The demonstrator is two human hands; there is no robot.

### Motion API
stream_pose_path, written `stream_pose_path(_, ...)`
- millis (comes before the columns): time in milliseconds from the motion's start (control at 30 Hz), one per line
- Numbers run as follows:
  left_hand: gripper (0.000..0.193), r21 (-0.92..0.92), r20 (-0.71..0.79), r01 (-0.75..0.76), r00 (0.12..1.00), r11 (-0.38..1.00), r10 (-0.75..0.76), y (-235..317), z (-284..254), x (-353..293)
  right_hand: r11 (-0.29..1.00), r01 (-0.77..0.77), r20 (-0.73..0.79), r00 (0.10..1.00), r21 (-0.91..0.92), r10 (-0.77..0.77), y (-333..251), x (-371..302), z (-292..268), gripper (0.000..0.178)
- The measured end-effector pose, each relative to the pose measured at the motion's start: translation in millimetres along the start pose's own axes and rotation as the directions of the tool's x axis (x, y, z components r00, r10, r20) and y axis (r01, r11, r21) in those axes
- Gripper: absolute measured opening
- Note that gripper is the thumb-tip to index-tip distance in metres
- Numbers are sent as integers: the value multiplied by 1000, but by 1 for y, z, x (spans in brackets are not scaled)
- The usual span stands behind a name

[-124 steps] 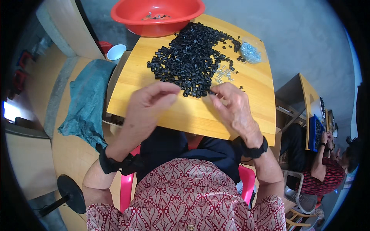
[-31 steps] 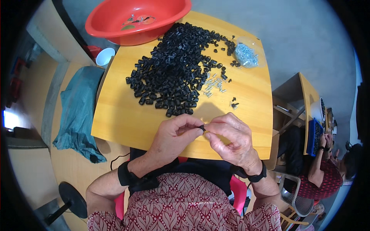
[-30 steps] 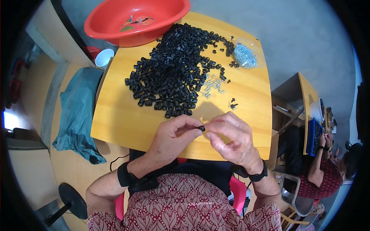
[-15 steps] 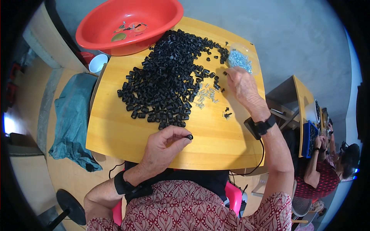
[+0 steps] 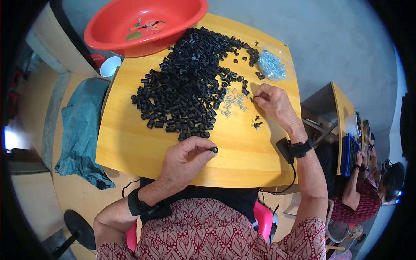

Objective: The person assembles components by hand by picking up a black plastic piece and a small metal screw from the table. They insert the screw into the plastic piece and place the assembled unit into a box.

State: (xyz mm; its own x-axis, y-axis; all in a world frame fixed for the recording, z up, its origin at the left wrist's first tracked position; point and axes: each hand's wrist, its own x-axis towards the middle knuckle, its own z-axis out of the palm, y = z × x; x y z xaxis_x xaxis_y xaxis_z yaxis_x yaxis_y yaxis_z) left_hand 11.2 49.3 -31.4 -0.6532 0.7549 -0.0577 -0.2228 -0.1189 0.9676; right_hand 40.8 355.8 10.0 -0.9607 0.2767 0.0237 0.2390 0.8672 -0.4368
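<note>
A small black tube-shaped plastic part [image 5: 214, 149] sits between thumb and forefinger of my left hand [image 5: 184, 162], held just over the table's near side with its open end showing. My right hand [image 5: 277, 106] is pinched at a tiny dark piece [image 5: 252, 99], right beside the scattered metal springs [image 5: 234, 102]; the fingertips hide most of it. A large heap of black plastic parts [image 5: 190, 78] spreads across the table beyond my left hand. Several small black pin-like pieces [image 5: 257, 124] lie on the wood nearer me than my right hand.
A clear bag of springs [image 5: 272, 66] lies at the table's far right. The red basin [image 5: 130, 47] stands at the far left, near a white cup [image 5: 110, 67]. A teal sack [image 5: 80, 134] hangs beside the yellow table [image 5: 125, 149]. Another person [image 5: 359, 195] works at right.
My right hand has come nearer, from beside the bag of springs to the tiny dark piece near the loose springs. My left hand keeps its black part almost in place.
</note>
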Motion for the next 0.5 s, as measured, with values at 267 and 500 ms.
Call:
stream_pose_path(267,16,-56,-8,0,1000,998,0,1,5,-3,998,-3,-168,986,67,14,17,-14,10,13)
stream_pose_path(500,16,52,-27,9,1000,999,-8,16,6,-4,936,-56,-132,985,348,108,-67,-62,-10,9)
